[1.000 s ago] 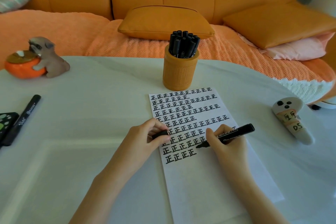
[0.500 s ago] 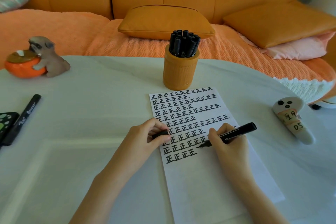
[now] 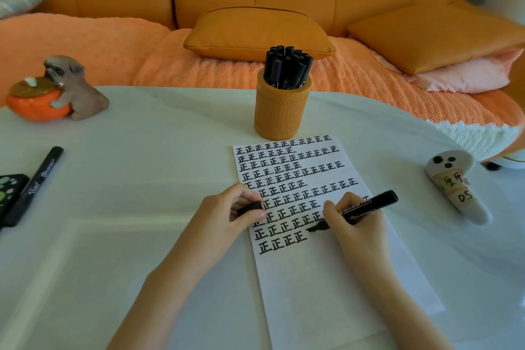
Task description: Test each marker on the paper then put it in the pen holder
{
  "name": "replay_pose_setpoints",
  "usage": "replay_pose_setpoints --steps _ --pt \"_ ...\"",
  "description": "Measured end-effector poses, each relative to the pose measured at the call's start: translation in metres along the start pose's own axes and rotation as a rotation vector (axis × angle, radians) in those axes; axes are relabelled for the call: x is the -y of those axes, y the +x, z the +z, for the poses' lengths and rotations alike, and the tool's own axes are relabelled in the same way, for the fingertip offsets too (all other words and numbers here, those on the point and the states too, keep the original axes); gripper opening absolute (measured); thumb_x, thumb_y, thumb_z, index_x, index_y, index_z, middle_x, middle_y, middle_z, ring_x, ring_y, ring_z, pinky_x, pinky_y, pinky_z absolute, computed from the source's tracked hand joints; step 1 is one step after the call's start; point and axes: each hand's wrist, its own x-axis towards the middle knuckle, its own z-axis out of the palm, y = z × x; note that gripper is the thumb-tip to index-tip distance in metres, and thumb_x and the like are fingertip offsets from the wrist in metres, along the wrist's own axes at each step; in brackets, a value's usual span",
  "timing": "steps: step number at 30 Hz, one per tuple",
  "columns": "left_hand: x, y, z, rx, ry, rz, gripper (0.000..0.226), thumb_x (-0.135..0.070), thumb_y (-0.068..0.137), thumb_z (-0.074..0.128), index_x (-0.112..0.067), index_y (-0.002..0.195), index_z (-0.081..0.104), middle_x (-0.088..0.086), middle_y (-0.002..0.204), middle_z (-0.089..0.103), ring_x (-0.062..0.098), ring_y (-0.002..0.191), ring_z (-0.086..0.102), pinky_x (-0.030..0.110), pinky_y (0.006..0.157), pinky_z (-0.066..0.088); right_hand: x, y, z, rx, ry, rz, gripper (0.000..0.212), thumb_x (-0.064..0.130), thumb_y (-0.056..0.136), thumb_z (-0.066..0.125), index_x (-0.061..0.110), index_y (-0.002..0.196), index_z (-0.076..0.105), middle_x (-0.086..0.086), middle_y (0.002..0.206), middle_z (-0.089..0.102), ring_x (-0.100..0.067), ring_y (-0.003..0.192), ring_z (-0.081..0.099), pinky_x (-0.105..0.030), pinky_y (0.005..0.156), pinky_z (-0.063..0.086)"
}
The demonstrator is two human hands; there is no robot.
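Nib barely shifted since earlier frames; blurred at the bottom row's right end. The fingers of the right hand pinch the black felt-tip marker on the white paper sheet, nib at 8 o'clock, tail at 2. Its black cap is gripped in the left hand, 9 o'clock of the nib. Next stop, the orange ribbed pen holder, stands at 11 o'clock on the tabletop; right hand judged nearer.

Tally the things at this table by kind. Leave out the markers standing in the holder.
Markers: 2, held marker in the right hand, loose marker at left
Cap: 1, in the left hand
Pen holder: 1
Paper: 1
Dog figurine: 1
White controller: 1
Spotted black case: 1
Total: 8
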Motion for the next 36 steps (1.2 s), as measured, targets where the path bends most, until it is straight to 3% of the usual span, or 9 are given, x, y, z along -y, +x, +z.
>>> replay_pose_setpoints --steps 9,16,25,36 --pt "0.0005 0.0008 0.0002 0.004 -0.008 0.0 0.014 -0.022 0.08 0.071 -0.026 0.092 0.065 -0.013 0.091 0.071 -0.005 0.087 0.064 0.009 0.079 0.046 -0.0017 0.0016 -0.0007 0.023 -0.026 -0.018 0.031 0.0 0.08 0.059 -0.008 0.063 0.035 -0.006 0.055 0.03 -0.005 0.04 0.026 -0.013 0.039 0.018" --pt "0.001 0.0008 -0.0001 0.008 -0.006 0.005 0.013 -0.022 0.08 0.07 -0.025 0.092 0.065 -0.013 0.091 0.071 -0.004 0.088 0.065 0.01 0.08 0.047 -0.0013 0.0014 -0.002 -0.011 0.003 -0.011 0.033 0.001 0.084 0.058 0.005 0.056 0.039 0.013 0.037 0.042 -0.004 0.036 0.031 -0.011 0.039 0.021" --pt "0.0003 -0.0005 0.0003 -0.005 -0.007 0.01 0.014 -0.021 0.08 0.071 -0.026 0.091 0.065 -0.015 0.091 0.07 -0.006 0.087 0.063 0.005 0.078 0.044 -0.0013 0.0006 -0.0019 0.0 -0.024 -0.015 0.032 0.003 0.084 0.059 -0.007 0.062 0.038 0.012 0.038 0.039 -0.005 0.037 0.029 -0.012 0.039 0.02" --pt "0.001 -0.0002 0.0003 -0.001 -0.019 0.006 0.013 -0.02 0.08 0.071 -0.026 0.09 0.065 -0.014 0.091 0.071 -0.006 0.087 0.064 0.007 0.08 0.045 -0.0004 -0.0004 -0.0012 -0.002 0.005 -0.015 0.035 0.004 0.086 0.06 0.005 0.057 0.04 0.014 0.036 0.042 -0.003 0.037 0.033 -0.011 0.039 0.023"
